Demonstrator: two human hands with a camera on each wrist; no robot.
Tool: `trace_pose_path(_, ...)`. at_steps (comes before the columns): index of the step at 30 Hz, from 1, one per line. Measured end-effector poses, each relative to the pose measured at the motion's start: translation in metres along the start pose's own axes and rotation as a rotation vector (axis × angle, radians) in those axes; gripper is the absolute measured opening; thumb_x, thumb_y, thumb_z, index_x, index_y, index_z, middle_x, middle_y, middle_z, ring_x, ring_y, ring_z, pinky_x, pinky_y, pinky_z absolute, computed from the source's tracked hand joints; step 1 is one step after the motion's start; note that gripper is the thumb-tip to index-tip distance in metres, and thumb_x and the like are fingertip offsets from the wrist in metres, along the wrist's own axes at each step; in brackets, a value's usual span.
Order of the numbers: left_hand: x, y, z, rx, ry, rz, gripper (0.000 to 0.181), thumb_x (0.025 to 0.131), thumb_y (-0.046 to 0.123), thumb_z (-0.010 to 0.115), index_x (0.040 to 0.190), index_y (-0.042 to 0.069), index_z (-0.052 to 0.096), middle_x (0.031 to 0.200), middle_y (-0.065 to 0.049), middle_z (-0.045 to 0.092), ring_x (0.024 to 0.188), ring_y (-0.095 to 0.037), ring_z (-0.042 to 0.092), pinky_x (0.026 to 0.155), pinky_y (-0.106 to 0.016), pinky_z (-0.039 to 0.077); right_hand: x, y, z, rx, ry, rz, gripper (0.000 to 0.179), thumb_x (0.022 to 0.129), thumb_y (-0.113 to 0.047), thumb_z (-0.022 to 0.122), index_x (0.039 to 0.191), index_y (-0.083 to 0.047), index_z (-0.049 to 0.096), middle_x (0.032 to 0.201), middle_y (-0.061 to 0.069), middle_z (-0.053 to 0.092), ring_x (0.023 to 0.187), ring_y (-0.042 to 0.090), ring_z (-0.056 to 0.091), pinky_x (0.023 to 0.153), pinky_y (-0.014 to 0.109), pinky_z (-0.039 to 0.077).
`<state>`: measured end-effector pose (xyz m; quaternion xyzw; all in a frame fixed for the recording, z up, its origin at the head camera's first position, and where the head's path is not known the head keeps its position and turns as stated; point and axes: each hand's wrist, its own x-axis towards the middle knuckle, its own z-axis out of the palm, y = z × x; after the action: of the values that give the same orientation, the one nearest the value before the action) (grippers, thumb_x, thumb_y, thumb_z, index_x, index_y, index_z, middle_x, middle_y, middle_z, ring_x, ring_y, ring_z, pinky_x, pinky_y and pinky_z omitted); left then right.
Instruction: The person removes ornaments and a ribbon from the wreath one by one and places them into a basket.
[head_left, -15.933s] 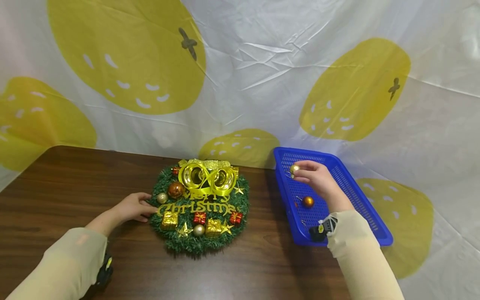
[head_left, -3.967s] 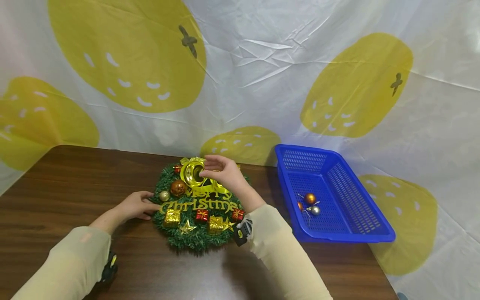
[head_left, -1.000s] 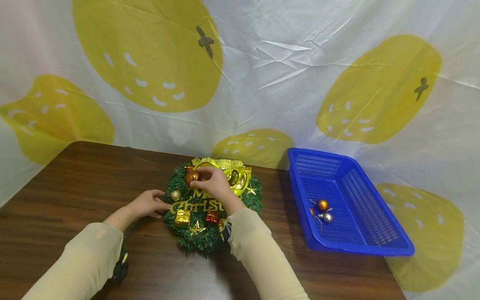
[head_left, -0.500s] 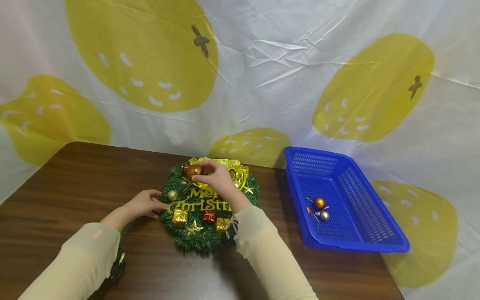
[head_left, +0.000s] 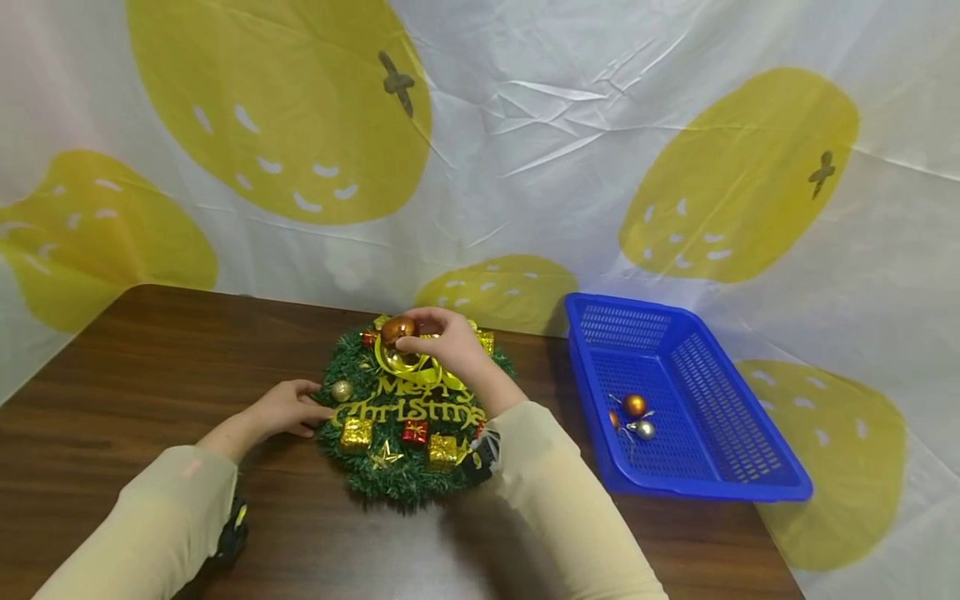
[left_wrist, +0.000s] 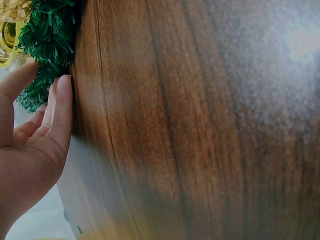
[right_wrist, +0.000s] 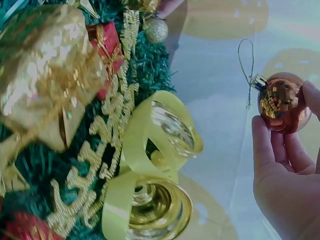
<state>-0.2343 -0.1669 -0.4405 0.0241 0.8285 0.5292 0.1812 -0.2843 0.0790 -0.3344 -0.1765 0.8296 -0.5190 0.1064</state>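
head view: the right hand (head_left: 453,343) pinches a copper-coloured christmas bauble (head_left: 397,332) over the upper tinsel wreath (head_left: 397,483). left wrist view: the left hand (left_wrist: 32,157), fingers extended and unclenched, lies at the wreath's edge. right wrist view: the bauble, string loop (right_wrist: 249,82) attached, is apart from the gold bells (right_wrist: 170,212).

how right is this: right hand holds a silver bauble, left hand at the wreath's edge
Wrong colour: the right hand holds a copper-brown bauble, as the right wrist view shows; the left hand is at the edge of the wreath.

shiny copper bauble (right_wrist: 284,106) above wreath (head_left: 397,485)
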Motion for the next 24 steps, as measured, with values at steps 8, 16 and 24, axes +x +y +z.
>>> trace_pose_path(8,0.000,-0.002,0.000,-0.004,0.000,0.001,0.073,0.089,0.015,0.062,0.137,-0.022,0.021,0.112,-0.032,0.057,0.090,-0.022,0.062,0.072,-0.033,0.059,-0.005,-0.003,-0.017,0.015,-0.014,0.006,0.042,0.082,-0.017,0.072,0.122,-0.011,0.061,0.115,0.012,0.065,0.106,0.021,0.060,0.085,0.029,0.052)
trace_pose_path(16,-0.001,-0.001,0.000,0.001,-0.010,0.008,0.073,0.090,0.015,0.061,0.137,-0.022,0.020,0.112,-0.032,0.057,0.093,-0.025,0.062,0.073,-0.035,0.059,-0.012,-0.006,-0.038,0.027,0.013,-0.015,0.042,0.083,-0.010,0.069,0.124,-0.005,0.059,0.114,0.018,0.064,0.103,0.024,0.060,0.088,0.031,0.051)
trace_pose_path(24,-0.001,0.000,0.000,0.001,-0.010,0.015,0.072,0.090,0.015,0.061,0.137,-0.022,0.020,0.111,-0.032,0.057,0.093,-0.025,0.063,0.073,-0.035,0.059,-0.019,-0.001,-0.062,0.046,0.058,0.005,0.040,0.084,-0.012,0.069,0.122,-0.007,0.060,0.109,0.013,0.064,0.095,0.015,0.059,0.092,0.037,0.050)
